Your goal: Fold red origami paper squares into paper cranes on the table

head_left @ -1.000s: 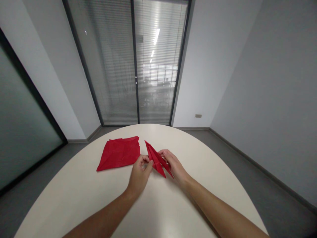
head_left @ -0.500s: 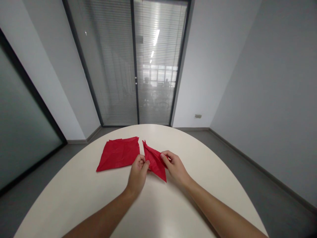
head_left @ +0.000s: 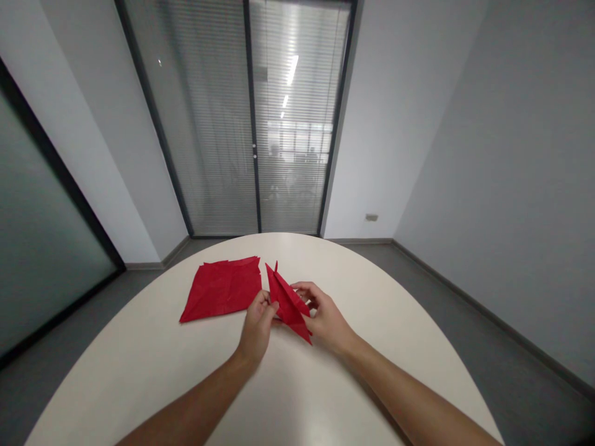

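Between my hands is a folded piece of red paper (head_left: pixel 289 308), narrow and pointed, with one tip toward the far side and another toward me. My left hand (head_left: pixel 256 322) pinches its left edge between thumb and fingers. On the other side, my right hand (head_left: pixel 325 317) grips it, its fingers curled behind a raised flap and partly hidden. Left of my left hand, a flat stack of red paper sheets (head_left: pixel 222 287) with uneven edges lies on the round white table (head_left: pixel 153 359).
Beyond the table stand glass doors (head_left: pixel 253 124) with blinds and dark frames. A frosted glass panel (head_left: pixel 41 204) is at the left, and a grey wall (head_left: pixel 520 173) rises at the right. A small wall socket (head_left: pixel 371 217) sits low on the back wall.
My right thumb has slid from the flap's top down toward the paper's lower right, and the fingers have moved behind it. The flap now stands narrower and more folded. My left hand keeps its pinch.
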The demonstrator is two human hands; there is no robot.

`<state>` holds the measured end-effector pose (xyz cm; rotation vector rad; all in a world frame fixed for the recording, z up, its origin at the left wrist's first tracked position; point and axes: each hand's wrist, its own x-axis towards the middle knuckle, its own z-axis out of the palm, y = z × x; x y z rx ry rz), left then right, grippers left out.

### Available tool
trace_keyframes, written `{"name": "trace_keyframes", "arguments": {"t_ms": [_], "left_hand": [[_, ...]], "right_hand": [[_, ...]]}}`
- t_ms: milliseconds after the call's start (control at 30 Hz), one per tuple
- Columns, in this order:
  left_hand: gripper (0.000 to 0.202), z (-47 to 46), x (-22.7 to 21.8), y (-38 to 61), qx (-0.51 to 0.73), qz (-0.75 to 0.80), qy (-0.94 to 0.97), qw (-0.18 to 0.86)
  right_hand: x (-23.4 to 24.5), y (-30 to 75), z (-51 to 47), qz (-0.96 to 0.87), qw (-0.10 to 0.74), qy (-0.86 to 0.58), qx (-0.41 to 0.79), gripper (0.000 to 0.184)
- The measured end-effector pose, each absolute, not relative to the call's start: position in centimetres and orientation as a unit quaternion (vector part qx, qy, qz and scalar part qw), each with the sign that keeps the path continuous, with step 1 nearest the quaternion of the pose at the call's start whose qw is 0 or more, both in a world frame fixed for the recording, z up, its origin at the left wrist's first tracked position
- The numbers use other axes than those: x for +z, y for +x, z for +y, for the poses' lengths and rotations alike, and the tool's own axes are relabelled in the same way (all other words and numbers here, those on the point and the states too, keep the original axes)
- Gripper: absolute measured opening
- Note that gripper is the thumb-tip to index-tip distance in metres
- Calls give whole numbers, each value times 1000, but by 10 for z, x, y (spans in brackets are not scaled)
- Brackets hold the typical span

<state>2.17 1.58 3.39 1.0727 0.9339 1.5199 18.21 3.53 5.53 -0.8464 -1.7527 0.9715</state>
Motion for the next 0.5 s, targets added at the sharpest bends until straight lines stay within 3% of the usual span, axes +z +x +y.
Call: {"name": "trace_keyframes", "arguments": {"t_ms": [267, 500], "left_hand": [[24, 17, 33, 21, 645, 383, 418, 512], [26, 14, 37, 22, 648, 373, 406, 525]], "right_hand": [[53, 185, 36, -702, 480, -364, 379, 19], [50, 186, 35, -669, 507, -367, 401, 25]]}}
